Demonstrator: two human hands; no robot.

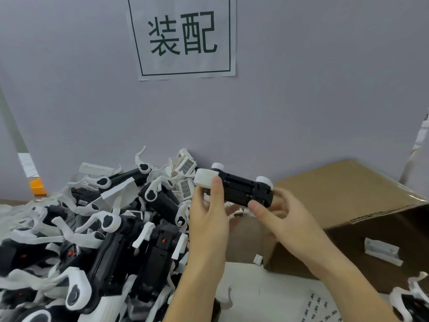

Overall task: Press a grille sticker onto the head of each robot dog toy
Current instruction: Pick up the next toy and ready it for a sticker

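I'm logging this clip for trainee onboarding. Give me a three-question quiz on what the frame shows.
1. True or false: both hands hold one toy.
2. Which hand has its thumb on the white head: A left, B right?
3. Fill in: the sticker sheet lies near the ___ forearm.

Key: 1 true; 2 A; 3 right. The right hand grips the toy's other end. The pile lies left, the box right.
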